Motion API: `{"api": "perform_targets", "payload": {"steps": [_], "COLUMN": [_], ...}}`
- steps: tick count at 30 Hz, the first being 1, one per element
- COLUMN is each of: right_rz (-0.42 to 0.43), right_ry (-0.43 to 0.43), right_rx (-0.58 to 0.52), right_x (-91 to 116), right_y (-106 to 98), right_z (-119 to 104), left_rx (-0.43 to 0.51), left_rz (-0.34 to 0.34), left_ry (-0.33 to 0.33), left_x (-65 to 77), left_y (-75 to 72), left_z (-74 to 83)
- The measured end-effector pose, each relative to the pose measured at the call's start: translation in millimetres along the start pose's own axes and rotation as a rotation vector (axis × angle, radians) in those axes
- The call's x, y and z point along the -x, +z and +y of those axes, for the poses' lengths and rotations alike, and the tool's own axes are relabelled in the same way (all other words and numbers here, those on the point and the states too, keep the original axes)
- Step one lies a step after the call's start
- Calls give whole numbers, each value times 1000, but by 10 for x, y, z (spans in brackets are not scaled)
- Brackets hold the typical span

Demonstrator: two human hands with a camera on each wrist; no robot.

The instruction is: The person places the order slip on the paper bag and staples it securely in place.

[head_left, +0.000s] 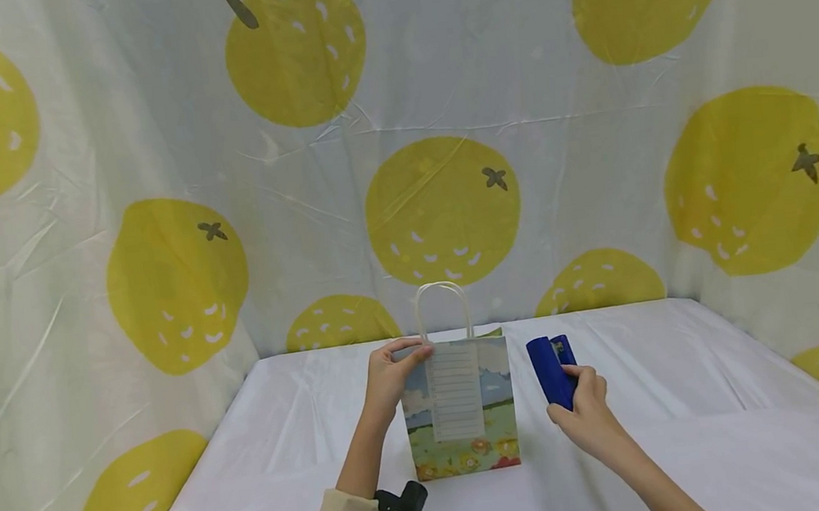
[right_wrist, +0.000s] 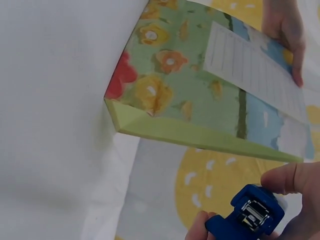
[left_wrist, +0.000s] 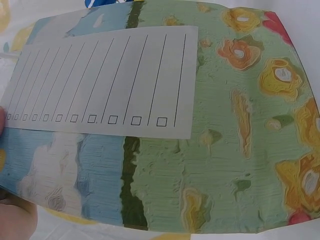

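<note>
Pinching with left hand [head_left: 389, 373] the top edge of a flowered paper gift bag [head_left: 498, 411], upright on white tablecloth [head_left: 300, 422], with a lined checklist [head_left: 456, 395] against its front. Gripping a blue stapler [head_left: 552, 375] beyond, fingers curled, in right hand [head_left: 585, 410].

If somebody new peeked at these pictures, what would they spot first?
Probably the big yellow printed fruits on the pale cloth backdrop behind and to both sides. Next might come the flowery green-and-blue paper bag near the middle of the head view, with the fingers of the left hand gripping its top edge. Then the dark blue stapler, held in the right hand to the bag's right.
</note>
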State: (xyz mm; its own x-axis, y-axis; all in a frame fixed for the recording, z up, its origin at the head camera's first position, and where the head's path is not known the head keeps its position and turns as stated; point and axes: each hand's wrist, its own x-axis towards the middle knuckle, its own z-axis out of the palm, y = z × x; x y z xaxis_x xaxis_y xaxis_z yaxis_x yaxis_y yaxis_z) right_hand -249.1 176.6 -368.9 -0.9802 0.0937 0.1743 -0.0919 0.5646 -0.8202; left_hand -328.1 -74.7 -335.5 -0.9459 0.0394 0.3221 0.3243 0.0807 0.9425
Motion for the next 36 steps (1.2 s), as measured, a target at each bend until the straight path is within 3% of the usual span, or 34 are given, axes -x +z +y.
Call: {"api": "perform_targets", "payload": {"steps": [8,17,23,27,31,36], "right_rz": [52,136,219,230,195,42], "right_ry": [-95,-128,-34,56,96,105], "right_rx": [-36,-315,-525,-631,-775,-984], "right_x": [-36,-102,-248,-346,-424,-506], "right_y": [-30,-69,-93,-101,-102,-133], "right_z": [-66,-174,-280,-364,-420,-490], "left_rx": [11,15,9,13,19,24], "left_rz": [-10,-9,-6,-5,-7,-10], "left_ry": [25,16,13,14,8,7], "left_x": [5,4,-2,7,9,9], "left_y": [8,1,6,-3,-3,-6], "left_z": [31,41,13,16,13,16]}}
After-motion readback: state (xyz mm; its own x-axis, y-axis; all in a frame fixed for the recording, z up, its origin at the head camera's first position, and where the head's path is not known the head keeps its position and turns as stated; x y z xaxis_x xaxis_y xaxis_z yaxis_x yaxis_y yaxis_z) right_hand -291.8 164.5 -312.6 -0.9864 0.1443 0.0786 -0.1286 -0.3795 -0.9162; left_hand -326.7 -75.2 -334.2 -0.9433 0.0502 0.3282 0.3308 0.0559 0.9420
